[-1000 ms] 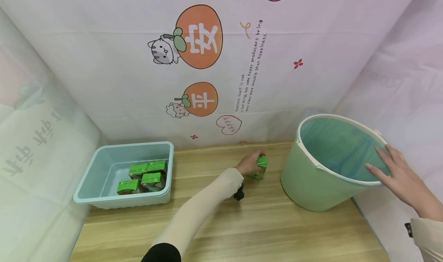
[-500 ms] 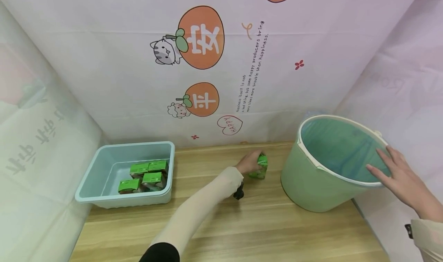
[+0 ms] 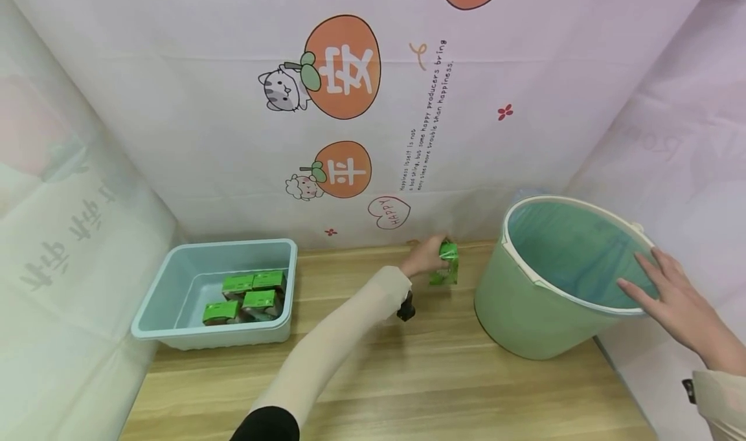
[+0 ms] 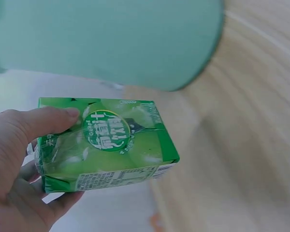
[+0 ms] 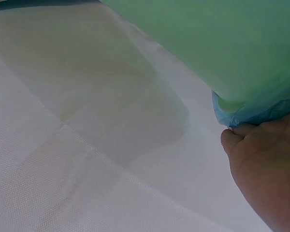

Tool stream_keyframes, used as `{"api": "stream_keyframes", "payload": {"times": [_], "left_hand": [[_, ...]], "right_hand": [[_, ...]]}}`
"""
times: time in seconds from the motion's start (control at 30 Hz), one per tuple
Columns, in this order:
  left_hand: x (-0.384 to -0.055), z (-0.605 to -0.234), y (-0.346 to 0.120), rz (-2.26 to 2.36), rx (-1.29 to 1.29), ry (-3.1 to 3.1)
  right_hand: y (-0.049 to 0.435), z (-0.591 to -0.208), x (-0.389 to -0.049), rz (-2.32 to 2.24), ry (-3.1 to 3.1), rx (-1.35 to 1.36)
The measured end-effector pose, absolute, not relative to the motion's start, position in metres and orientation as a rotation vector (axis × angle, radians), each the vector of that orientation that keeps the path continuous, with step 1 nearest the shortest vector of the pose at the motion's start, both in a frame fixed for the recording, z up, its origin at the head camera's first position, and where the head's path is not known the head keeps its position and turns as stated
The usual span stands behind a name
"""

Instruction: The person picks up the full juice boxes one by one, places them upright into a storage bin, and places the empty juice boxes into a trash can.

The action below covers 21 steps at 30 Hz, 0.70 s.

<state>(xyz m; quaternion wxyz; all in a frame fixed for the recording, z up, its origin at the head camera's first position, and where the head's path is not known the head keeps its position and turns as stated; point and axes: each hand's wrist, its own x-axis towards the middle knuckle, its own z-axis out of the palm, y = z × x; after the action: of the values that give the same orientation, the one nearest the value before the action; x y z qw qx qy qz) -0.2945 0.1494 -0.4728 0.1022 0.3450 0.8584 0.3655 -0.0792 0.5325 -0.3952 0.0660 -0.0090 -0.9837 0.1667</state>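
My left hand (image 3: 424,258) grips a green juice carton (image 4: 111,140) with grape-drink print by one end, thumb across its front face. The carton is held over the table, just left of a light green trash bin (image 3: 524,311). Its side fills the top of the left wrist view. My right hand (image 3: 682,302) rests at the bin's right rim, fingers spread and fairly straight over the edge. In the right wrist view, fingertips touch the blue liner bag (image 5: 261,113) folded over the rim. Several similar green cartons (image 3: 262,298) lie in a light blue basin.
The light blue basin (image 3: 212,333) stands at the left of the wooden table (image 3: 408,376). A printed white cloth (image 3: 233,162) hangs behind the table, with more cloth on both sides. The bin stands tilted near the right edge.
My left hand has raised the carton and carried it slightly away from me and to the right. The right hand stays at the bin rim. The head view has shifted slightly.
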Motion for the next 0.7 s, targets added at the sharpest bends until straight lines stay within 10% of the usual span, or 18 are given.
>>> {"api": "stream_keyframes", "payload": {"times": [0.7], "left_hand": [[-0.291,-0.333,0.148,1.253,1.226,2.55]], "right_hand": [[0.534,-0.396,-0.078,0.492,-2.969,-0.023]]}}
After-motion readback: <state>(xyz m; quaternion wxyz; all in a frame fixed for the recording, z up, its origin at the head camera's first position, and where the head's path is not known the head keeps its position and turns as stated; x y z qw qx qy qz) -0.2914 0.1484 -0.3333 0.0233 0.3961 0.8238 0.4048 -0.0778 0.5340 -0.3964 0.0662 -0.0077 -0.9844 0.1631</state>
